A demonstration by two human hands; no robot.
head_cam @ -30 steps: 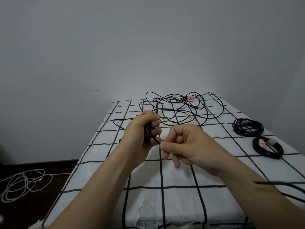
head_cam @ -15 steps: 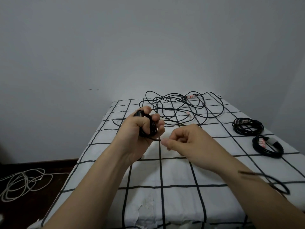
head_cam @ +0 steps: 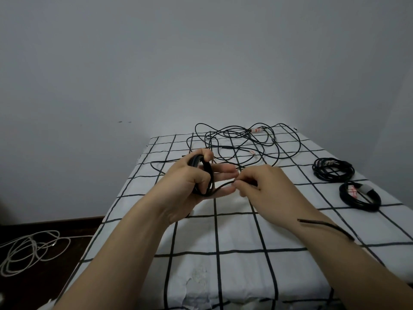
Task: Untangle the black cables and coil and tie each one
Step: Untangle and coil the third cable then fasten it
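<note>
Sheet (head_cam: 237, 233), grid-checked, below grey wall (head_cam: 201, 63); above the sheet, left hand (head_cam: 192, 177) grips cable coil (head_cam: 206, 175), right hand (head_cam: 266, 186) pinches its tail (head_cam: 223, 185).

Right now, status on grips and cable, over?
Left grip holds coil. Right grip pinches its tail. Tangle lies behind; nothing blocks.
</note>
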